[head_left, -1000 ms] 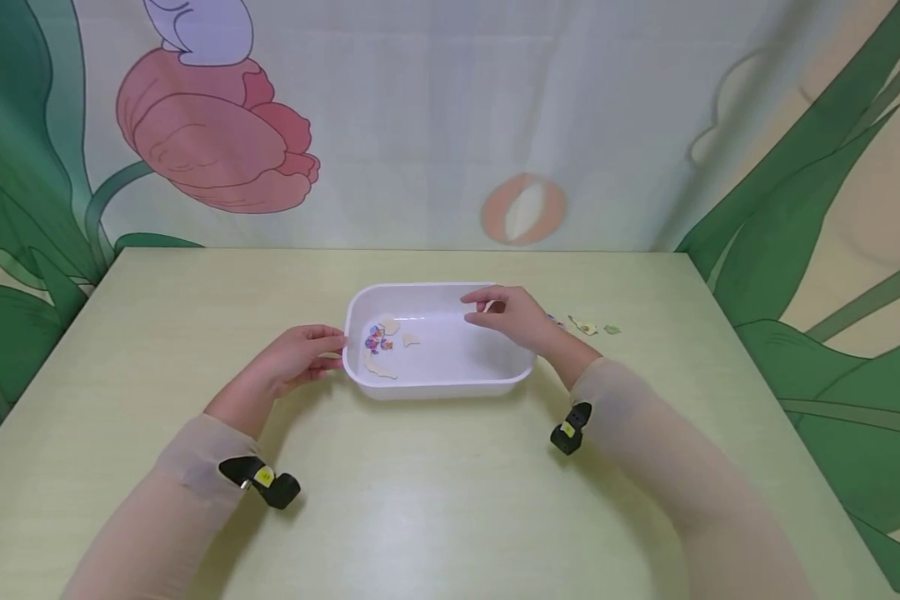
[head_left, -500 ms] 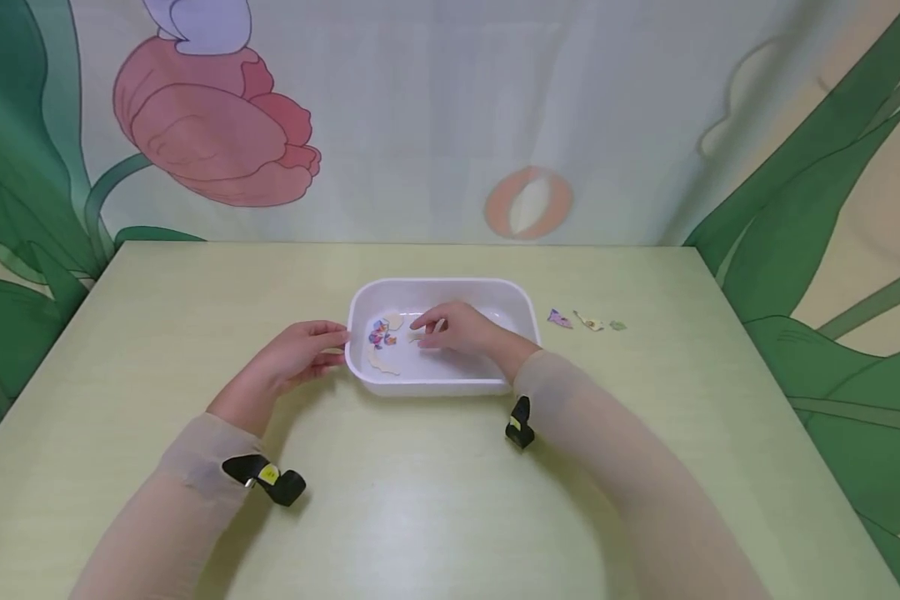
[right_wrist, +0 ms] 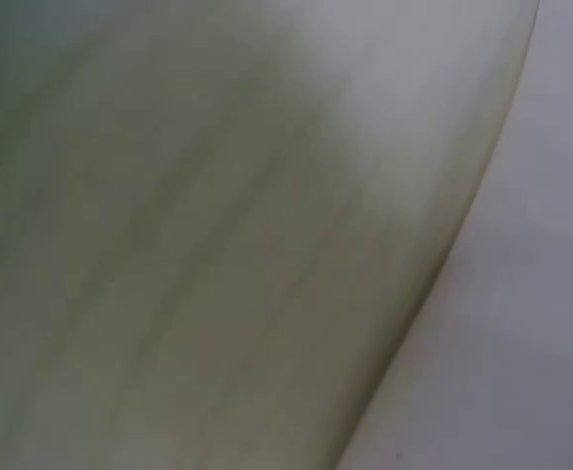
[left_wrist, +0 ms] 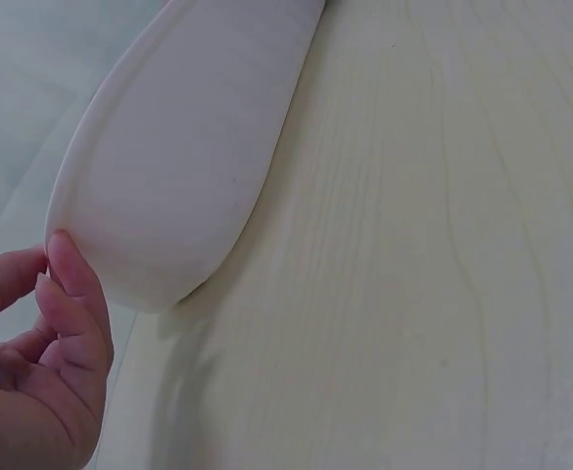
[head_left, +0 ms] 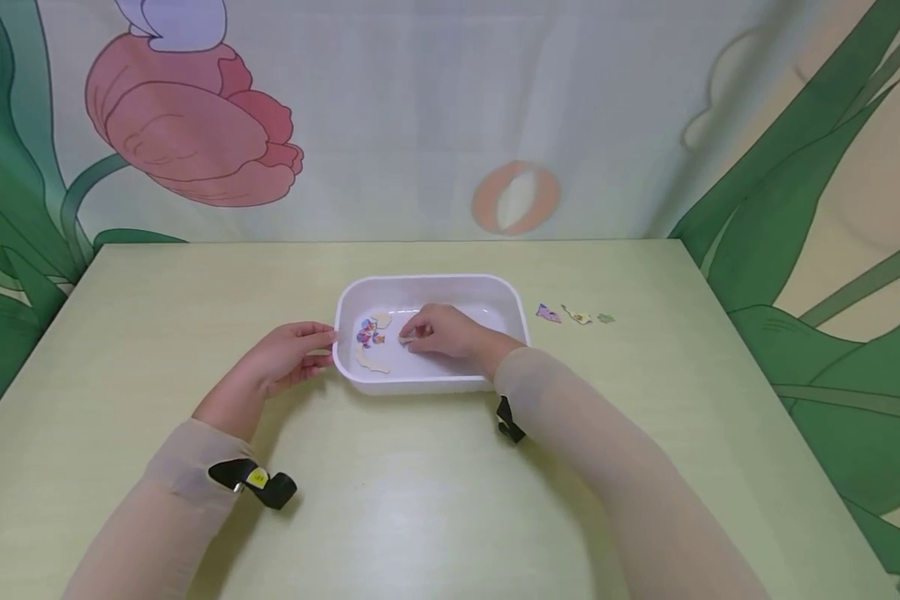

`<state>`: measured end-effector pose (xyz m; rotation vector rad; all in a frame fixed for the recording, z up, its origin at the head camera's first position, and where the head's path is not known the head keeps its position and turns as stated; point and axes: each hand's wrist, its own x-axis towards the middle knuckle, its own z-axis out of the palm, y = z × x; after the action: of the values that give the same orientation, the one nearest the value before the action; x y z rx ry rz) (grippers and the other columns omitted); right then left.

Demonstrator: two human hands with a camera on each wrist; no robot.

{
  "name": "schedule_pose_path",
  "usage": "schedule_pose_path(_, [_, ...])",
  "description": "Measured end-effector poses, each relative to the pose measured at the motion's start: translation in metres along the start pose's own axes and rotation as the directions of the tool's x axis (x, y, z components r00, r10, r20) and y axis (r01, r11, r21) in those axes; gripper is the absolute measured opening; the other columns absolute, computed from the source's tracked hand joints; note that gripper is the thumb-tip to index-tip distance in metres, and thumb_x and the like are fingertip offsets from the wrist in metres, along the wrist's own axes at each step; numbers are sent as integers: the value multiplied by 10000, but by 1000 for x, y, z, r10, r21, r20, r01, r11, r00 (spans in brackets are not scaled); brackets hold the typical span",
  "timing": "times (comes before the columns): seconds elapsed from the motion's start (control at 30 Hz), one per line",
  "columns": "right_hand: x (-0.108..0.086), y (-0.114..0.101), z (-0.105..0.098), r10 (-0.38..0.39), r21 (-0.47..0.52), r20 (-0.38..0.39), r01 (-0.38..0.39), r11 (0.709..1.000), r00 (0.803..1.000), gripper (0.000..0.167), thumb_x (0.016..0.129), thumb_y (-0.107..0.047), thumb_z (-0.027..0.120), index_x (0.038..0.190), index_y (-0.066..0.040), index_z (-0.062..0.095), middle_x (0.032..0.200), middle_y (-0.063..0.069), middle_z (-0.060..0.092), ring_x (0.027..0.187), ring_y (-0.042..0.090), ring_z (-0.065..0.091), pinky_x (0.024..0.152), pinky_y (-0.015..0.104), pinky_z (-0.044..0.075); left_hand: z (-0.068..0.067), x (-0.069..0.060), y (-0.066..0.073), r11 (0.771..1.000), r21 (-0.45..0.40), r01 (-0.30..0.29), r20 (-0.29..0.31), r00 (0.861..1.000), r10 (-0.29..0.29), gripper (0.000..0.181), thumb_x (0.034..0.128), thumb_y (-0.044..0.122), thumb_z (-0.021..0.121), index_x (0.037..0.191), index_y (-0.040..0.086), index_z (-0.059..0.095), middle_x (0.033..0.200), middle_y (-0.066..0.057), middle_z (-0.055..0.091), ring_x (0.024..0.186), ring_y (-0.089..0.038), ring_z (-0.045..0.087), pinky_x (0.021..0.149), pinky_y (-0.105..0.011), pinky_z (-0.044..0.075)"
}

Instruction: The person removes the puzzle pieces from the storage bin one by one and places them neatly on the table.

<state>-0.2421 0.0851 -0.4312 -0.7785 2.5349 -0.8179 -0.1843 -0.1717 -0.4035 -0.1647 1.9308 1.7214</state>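
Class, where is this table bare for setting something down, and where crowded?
Bare: the front of the table between the two sleeves; the strip behind the white tray; the stretch left of the left hand. Crowded: the tray, with small pieces at left and the right hand inside. Three more lie right of it.

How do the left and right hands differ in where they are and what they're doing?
The left hand is outside the white tray, at its left end; the right hand reaches inside.
The left hand holds the tray's rim; the right hand's fingertips are at a small pale piece, though whether they grip it is hard to tell.
Both are bare.
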Motion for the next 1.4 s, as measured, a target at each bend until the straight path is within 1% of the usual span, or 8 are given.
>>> schedule_pose_path(0.1, [2, 0, 0, -3, -18, -32, 2, 1000, 999, 143, 864, -160, 672, 982, -96, 723, 880, 15, 600, 847, 136, 514, 774, 235, 408, -1, 0, -1, 1000, -27, -14, 10, 1000, 14, 447, 960, 205, 530, 1281, -81, 407, 989, -63, 584, 766, -92, 598, 627, -166, 479])
schedule_pose_path(0.2, [3, 0, -1, 45, 13, -52, -44, 999, 998, 148, 891, -183, 640, 949, -81, 730, 902, 27, 616, 860, 143, 520, 773, 242, 414, -1, -1, -1, 999, -39, -16, 15, 1000, 17, 446, 958, 206, 534, 1274, -82, 407, 977, -51, 582, 759, -85, 597, 623, -164, 478])
schedule_pose_path(0.43, [5, 2, -2, 119, 43, -82, -116, 992, 990, 210, 924, -202, 592, 1061, -84, 699, 996, 36, 631, 906, 145, 533, 811, 249, 430, 0, -2, 0, 999, -37, -12, 13, 1000, 12, 443, 959, 209, 530, 1276, -77, 412, 1000, -71, 571, 764, -90, 592, 623, -166, 478])
schedule_pose_path(0.63, [6, 3, -3, 155, 52, -149, -148, 988, 977, 164, 905, -151, 611, 1031, -77, 684, 940, 33, 600, 872, 159, 513, 774, 244, 431, -1, 0, -3, 999, -32, -5, 2, 1000, 5, 423, 969, 198, 508, 1284, -68, 415, 1016, -83, 565, 762, -100, 590, 614, -164, 476])
schedule_pose_path(0.77, [4, 2, -5, 134, 70, -105, -127, 989, 985, 218, 849, -113, 679, 1060, -56, 688, 926, 47, 601, 871, 163, 518, 766, 237, 430, -1, 0, -4, 999, -33, -10, 3, 1000, 10, 417, 968, 194, 510, 1278, -70, 418, 996, -71, 569, 773, -108, 593, 617, -163, 477])
schedule_pose_path(0.93, [2, 2, -6, 129, 37, -43, -127, 991, 991, 286, 813, -80, 712, 1098, -74, 690, 965, 55, 638, 926, 170, 530, 844, 254, 414, 0, 0, -4, 999, -30, -21, 3, 1000, 21, 420, 965, 192, 516, 1271, -78, 418, 982, -63, 570, 780, -109, 593, 623, -161, 478])
schedule_pose_path(1.2, [3, 4, -6, 147, 3, -81, -147, 989, 986, 223, 816, -109, 715, 1038, -94, 714, 981, 39, 639, 942, 167, 524, 872, 269, 404, 0, -1, -2, 1000, -23, -10, -6, 1000, 10, 441, 959, 216, 532, 1279, -68, 422, 987, -70, 576, 785, -111, 599, 621, -156, 481])
schedule_pose_path(1.4, [5, 5, -4, 110, -70, -89, -116, 991, 990, 162, 824, -141, 714, 979, -96, 730, 914, 13, 651, 882, 151, 517, 828, 258, 403, 0, -1, -2, 1000, -22, -13, -1, 1000, 13, 434, 965, 203, 519, 1279, -77, 415, 996, -79, 573, 775, -101, 595, 621, -156, 479])
